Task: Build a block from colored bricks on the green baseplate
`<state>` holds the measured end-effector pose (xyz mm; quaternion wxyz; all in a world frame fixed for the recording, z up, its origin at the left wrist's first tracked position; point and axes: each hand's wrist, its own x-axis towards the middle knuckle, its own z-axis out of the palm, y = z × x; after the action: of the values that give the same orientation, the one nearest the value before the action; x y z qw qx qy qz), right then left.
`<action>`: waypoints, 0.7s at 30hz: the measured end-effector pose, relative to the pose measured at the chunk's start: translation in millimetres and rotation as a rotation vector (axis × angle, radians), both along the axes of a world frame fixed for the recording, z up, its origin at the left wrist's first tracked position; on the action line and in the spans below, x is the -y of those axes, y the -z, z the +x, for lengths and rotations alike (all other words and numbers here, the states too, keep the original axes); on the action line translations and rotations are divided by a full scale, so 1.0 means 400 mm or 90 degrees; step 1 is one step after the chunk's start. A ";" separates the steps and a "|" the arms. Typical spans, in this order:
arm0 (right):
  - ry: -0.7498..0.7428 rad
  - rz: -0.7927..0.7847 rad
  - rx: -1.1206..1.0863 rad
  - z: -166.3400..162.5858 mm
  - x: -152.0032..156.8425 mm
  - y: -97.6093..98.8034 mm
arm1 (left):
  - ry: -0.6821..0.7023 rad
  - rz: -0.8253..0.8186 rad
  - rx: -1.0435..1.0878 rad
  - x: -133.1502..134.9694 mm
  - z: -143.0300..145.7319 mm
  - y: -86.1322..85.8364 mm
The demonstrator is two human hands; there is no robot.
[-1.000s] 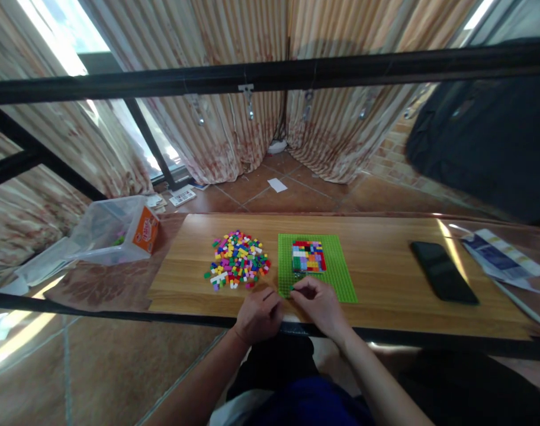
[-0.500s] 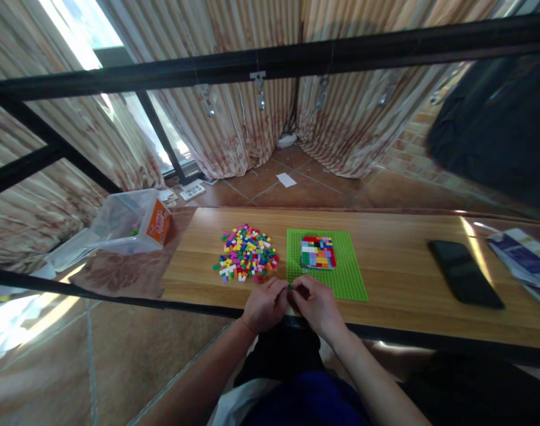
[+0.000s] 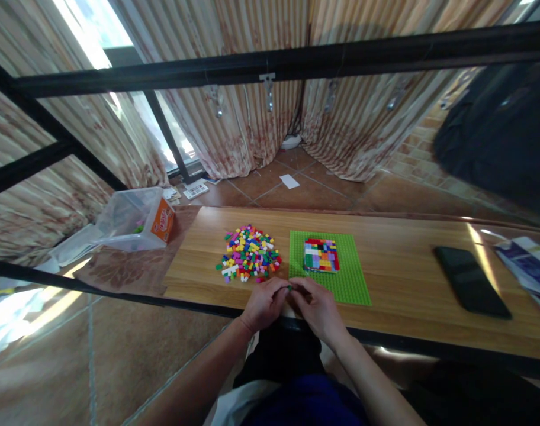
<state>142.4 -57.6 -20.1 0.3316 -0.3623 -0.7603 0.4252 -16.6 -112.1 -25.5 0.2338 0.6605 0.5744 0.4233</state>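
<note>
1. The left hand (image 3: pixel 263 305) and right hand (image 3: pixel 317 306) meet at the near table (image 3: pixel 407 284) edge, each grip pinched shut on one tiny green brick (image 3: pixel 289 288).
2. Just beyond lie the green baseplate (image 3: pixel 347 281) and the loose brick pile (image 3: pixel 250 253).

Home room: striped curtains (image 3: pixel 247 136) at window, tiled floor (image 3: pixel 305 189), wooden table (image 3: pixel 398 278), toy bricks (image 3: pixel 250 253).
</note>
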 end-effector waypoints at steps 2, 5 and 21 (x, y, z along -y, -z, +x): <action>-0.003 -0.020 -0.024 0.003 0.000 0.004 | -0.010 -0.007 0.015 0.000 0.001 0.000; 0.014 -0.059 -0.062 0.002 0.005 0.015 | -0.025 -0.013 0.034 -0.001 0.001 0.003; 0.211 0.195 0.073 0.121 -0.170 -0.038 | -0.008 0.022 -0.033 -0.004 0.004 0.013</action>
<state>190.7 10.4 -5.0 0.4045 -0.4511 -0.7636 0.2233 -14.8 -110.6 -30.6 0.2049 0.6716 0.5769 0.4173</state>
